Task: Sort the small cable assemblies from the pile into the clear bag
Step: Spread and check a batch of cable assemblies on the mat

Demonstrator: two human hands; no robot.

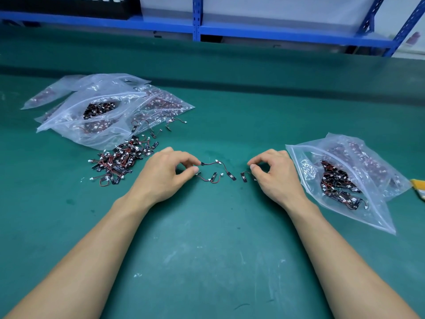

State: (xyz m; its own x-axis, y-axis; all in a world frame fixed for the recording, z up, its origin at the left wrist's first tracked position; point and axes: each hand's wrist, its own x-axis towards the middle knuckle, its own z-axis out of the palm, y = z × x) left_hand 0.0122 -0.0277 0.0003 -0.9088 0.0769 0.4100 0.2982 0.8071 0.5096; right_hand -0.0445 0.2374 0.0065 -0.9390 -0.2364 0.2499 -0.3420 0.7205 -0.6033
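A pile of small cable assemblies (pixel 119 161), black tabs with red and black wires and white plugs, lies left of centre on the green mat. My left hand (pixel 167 171) pinches the end of one cable assembly (pixel 216 165) that stretches to the right. Another loose assembly (pixel 210 178) lies just below it. My right hand (pixel 273 171) pinches a short cable assembly (pixel 245 177) on the mat. To its right lies a clear bag (pixel 372 203), its mouth open, with several assemblies inside.
A heap of clear bags (pixel 108 107) filled with assemblies lies behind the pile at the left. A blue metal shelf frame (pixel 196 19) runs along the back. A yellow object (pixel 419 185) shows at the right edge.
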